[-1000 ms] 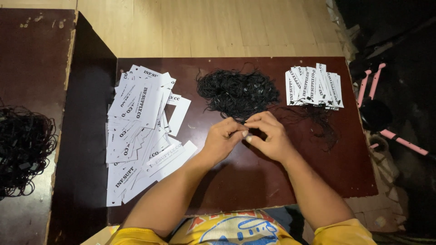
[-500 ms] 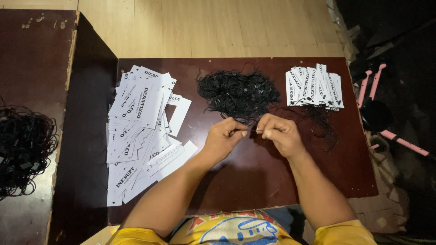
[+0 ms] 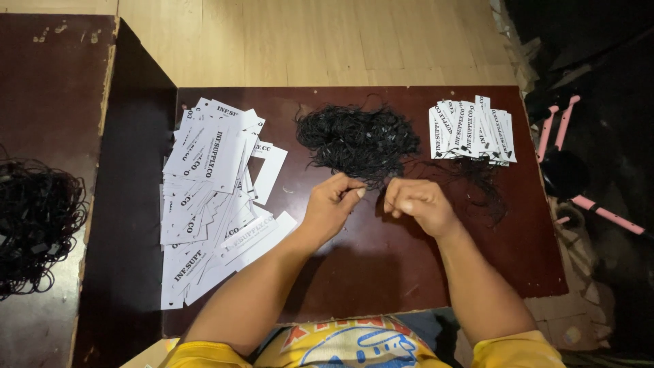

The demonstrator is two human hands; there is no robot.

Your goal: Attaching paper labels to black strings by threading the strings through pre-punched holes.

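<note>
Left hand [image 3: 332, 203]: I read it as curled at frame centre, thumb and forefinger pinched on a thin black string; the strand itself is too fine to trace.
Right hand [image 3: 414, 203]: just beside the left, fingers folded in, tips pinched toward the same strand; the two hands are close but apart, likely to keep the loop taut between them.
String pile [image 3: 359, 138]: tangled black loops, upper centre, directly above both hands, so a strand can be drawn out with a short reach.
Loose tags [image 3: 212, 197]: white card tags fanned in an overlapping heap at left of frame, none in either hand.
Strung tags [image 3: 471, 131]: a tidier row at upper right, black strings trailing below it toward the right hand; I judge this the finished side.
Table [image 3: 381, 272]: dark red-brown top, bearing all three piles.
Second string heap [image 3: 34, 228]: far left edge, on a separate surface, well apart.
Pink-handled object [image 3: 599, 212]: right edge, on the floor; kind unclear.
</note>
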